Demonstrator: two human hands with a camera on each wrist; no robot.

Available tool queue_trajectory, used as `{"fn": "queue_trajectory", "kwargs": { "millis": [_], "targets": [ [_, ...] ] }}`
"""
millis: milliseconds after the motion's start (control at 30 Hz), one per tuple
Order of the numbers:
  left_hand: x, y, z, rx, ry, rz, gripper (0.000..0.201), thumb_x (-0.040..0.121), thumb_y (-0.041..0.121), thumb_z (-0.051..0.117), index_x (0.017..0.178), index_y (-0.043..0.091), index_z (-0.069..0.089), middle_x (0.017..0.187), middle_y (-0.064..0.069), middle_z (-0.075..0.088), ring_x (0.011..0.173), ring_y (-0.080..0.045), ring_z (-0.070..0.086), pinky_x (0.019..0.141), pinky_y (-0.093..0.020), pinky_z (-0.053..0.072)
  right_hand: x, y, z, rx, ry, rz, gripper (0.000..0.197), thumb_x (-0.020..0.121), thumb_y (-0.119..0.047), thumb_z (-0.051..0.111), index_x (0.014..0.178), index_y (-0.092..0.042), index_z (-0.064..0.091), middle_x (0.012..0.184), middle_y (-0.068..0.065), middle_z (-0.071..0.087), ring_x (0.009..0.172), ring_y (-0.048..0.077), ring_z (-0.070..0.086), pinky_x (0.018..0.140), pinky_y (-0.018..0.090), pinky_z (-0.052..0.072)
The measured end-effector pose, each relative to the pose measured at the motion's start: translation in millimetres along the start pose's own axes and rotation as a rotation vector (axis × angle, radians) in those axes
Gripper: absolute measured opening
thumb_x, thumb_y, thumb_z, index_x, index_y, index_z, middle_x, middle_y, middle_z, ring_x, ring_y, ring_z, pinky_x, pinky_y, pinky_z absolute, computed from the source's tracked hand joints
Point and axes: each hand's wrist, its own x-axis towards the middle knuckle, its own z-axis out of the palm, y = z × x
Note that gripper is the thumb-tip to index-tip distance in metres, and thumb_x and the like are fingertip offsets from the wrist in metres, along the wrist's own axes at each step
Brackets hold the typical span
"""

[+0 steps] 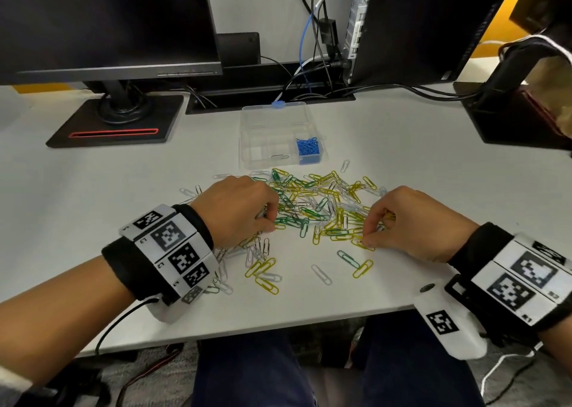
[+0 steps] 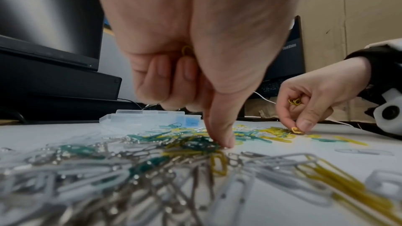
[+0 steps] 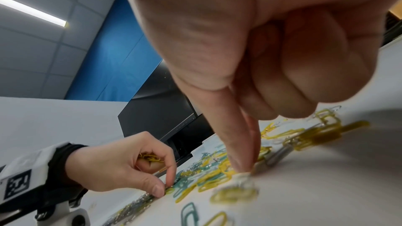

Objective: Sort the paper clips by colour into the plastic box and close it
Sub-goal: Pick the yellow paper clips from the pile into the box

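Note:
A mixed pile of yellow, green, white and silver paper clips point(image 1: 318, 208) lies spread on the white desk. Behind it the clear plastic box point(image 1: 272, 119) stands open. Blue clips point(image 1: 308, 148) fill its front right compartment, and one silver clip point(image 1: 280, 156) lies in the compartment beside it. My left hand point(image 1: 269, 224) is at the pile's left side. It holds yellow clips point(image 3: 150, 157) in its curled fingers, with thumb and forefinger down on the pile. My right hand point(image 1: 368, 239) holds yellow clips point(image 2: 294, 101) in its palm and pinches another yellow clip point(image 2: 297, 130) on the desk.
A monitor point(image 1: 108, 20) on a black base point(image 1: 114, 122) stands at the back left. A second dark screen point(image 1: 418, 26) and hanging cables point(image 1: 312, 66) are behind the box. A black stand point(image 1: 495, 122) is at the right. The desk's front edge point(image 1: 278, 323) runs close below my wrists.

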Motion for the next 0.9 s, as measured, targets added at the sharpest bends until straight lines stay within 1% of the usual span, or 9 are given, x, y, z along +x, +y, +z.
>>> {"fn": "queue_trajectory", "kwargs": {
  "millis": [100, 200, 267, 333, 400, 433, 567, 733, 900],
  "targets": [
    [0.6, -0.6, -0.1, 0.037, -0.003, 0.000, 0.012, 0.088, 0.040, 0.064, 0.093, 0.029, 0.060, 0.062, 0.014, 0.041, 0.060, -0.005, 0.040, 0.062, -0.027, 0.028, 0.5, 2.2, -1.3, 0.000, 0.023, -0.010, 0.008, 0.081, -0.028, 0.073, 0.075, -0.023, 0.073, 0.069, -0.013, 0.054, 0.060, 0.004, 0.049, 0.051, 0.012, 0.035],
    [-0.1, -0.7, -0.3, 0.055, 0.009, 0.012, 0.016, 0.086, 0.043, 0.066, 0.093, 0.033, 0.056, 0.064, 0.014, 0.040, 0.066, -0.011, 0.041, 0.063, -0.027, 0.028, 0.5, 2.4, -6.6, 0.070, 0.043, -0.030, 0.013, 0.083, -0.024, 0.070, 0.073, -0.017, 0.073, 0.051, -0.015, 0.053, 0.047, 0.003, 0.044, 0.048, 0.013, 0.033],
    [-0.1, 0.8, 0.7, 0.043, -0.001, 0.037, 0.014, 0.086, 0.042, 0.066, 0.092, 0.034, 0.058, 0.064, 0.014, 0.041, 0.061, -0.006, 0.039, 0.063, -0.028, 0.030, 0.7, 3.0, -10.5, 0.189, 0.030, 0.008, 0.016, 0.084, -0.022, 0.070, 0.071, -0.013, 0.072, 0.049, -0.011, 0.053, 0.043, 0.003, 0.042, 0.045, 0.013, 0.033],
    [0.3, 2.3, 1.2, 0.035, -0.018, 0.058, 0.011, 0.087, 0.041, 0.066, 0.093, 0.033, 0.060, 0.062, 0.013, 0.041, 0.058, -0.003, 0.036, 0.063, -0.028, 0.033, 0.9, 2.8, -12.5, 0.420, -0.035, 0.105, 0.030, 0.087, -0.019, 0.066, 0.059, -0.010, 0.058, 0.048, 0.000, 0.041, 0.040, 0.012, 0.032, 0.038, 0.022, 0.029],
    [2.3, 2.9, 0.8, 0.028, -0.025, 0.069, 0.009, 0.088, 0.038, 0.065, 0.093, 0.031, 0.063, 0.061, 0.014, 0.042, 0.057, -0.002, 0.037, 0.063, -0.028, 0.034, 3.3, 5.3, -12.8, 0.786, -0.135, 0.225, 0.040, 0.086, -0.013, 0.057, 0.056, -0.018, 0.031, 0.053, -0.001, 0.019, 0.041, 0.012, 0.014, 0.038, 0.017, 0.014],
    [3.5, 2.6, 0.5, 0.029, -0.026, 0.073, 0.008, 0.089, 0.037, 0.064, 0.093, 0.030, 0.064, 0.060, 0.014, 0.042, 0.056, -0.002, 0.037, 0.063, -0.028, 0.035, 4.3, 6.7, -13.5, 0.966, -0.191, 0.275, 0.036, 0.082, -0.013, 0.054, 0.059, -0.021, 0.027, 0.056, -0.003, 0.013, 0.041, 0.010, 0.009, 0.037, 0.015, 0.011],
    [5.6, 1.8, -0.1, 0.057, -0.031, 0.098, 0.007, 0.092, 0.033, 0.059, 0.091, 0.028, 0.063, 0.060, 0.015, 0.044, 0.057, 0.000, 0.039, 0.064, -0.028, 0.037, 4.7, 7.1, -20.3, 1.402, -0.346, 0.295, 0.010, 0.067, -0.018, 0.044, 0.063, -0.020, 0.035, 0.060, -0.007, 0.009, 0.044, 0.008, 0.005, 0.033, 0.020, 0.010],
    [4.8, 1.8, 0.2, 0.098, -0.020, 0.119, 0.009, 0.093, 0.036, 0.057, 0.095, 0.029, 0.061, 0.061, 0.016, 0.042, 0.057, -0.003, 0.037, 0.067, -0.029, 0.040, 6.7, 12.7, -19.1, 1.531, -0.372, 0.279, 0.017, 0.075, -0.020, 0.031, 0.058, -0.018, 0.035, 0.058, -0.007, 0.011, 0.045, 0.009, 0.006, 0.037, 0.022, 0.008],
    [5.9, 5.0, -0.7, 0.104, -0.041, 0.110, 0.011, 0.093, 0.039, 0.057, 0.097, 0.029, 0.060, 0.064, 0.014, 0.044, 0.060, -0.007, 0.036, 0.066, -0.027, 0.036, 9.1, 12.2, -17.6, 1.511, -0.319, 0.302, 0.029, 0.086, -0.021, 0.033, 0.056, -0.021, 0.029, 0.058, -0.008, 0.007, 0.045, 0.010, 0.003, 0.036, 0.021, 0.007]
  ]
}}
